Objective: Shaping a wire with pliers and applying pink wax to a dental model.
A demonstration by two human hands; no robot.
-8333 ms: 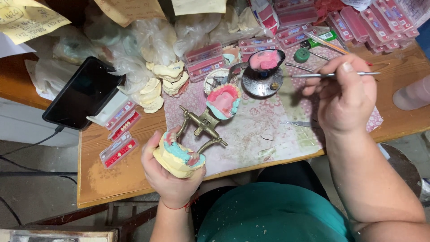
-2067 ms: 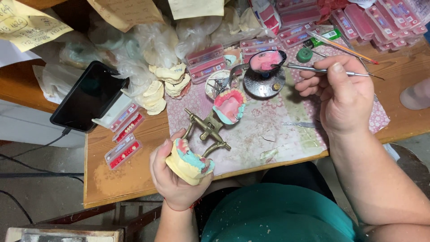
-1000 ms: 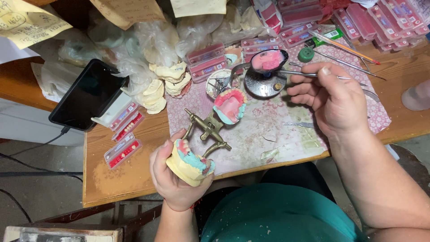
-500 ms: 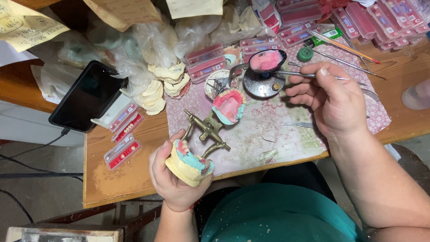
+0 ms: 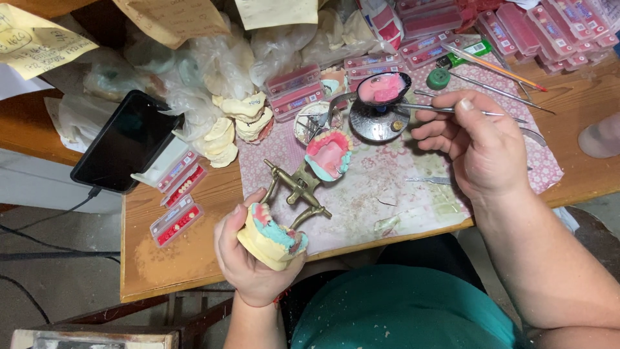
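Note:
My left hand [image 5: 248,265] grips a yellow plaster jaw cast [image 5: 271,238] with pink and turquoise wax on it, held over the table's front edge. My right hand [image 5: 481,145] pinches a thin metal wax tool [image 5: 426,108]; its tip reaches into a round metal ladle of pink wax [image 5: 382,89] above a small burner [image 5: 374,123]. Between the hands lies a brass articulator [image 5: 298,190] with a second pink jaw model [image 5: 328,155] on it.
A patterned mat [image 5: 400,187] covers the wooden table [image 5: 187,258]. A black phone [image 5: 126,142] lies at left beside boxes of false teeth [image 5: 175,216]. More plaster casts [image 5: 236,126], plastic bags, pink boxes [image 5: 516,29] and long tools [image 5: 500,68] crowd the back.
My right hand has swung the tool's tip left and into the wax ladle. My left hand keeps the cast nearly still at the table's edge.

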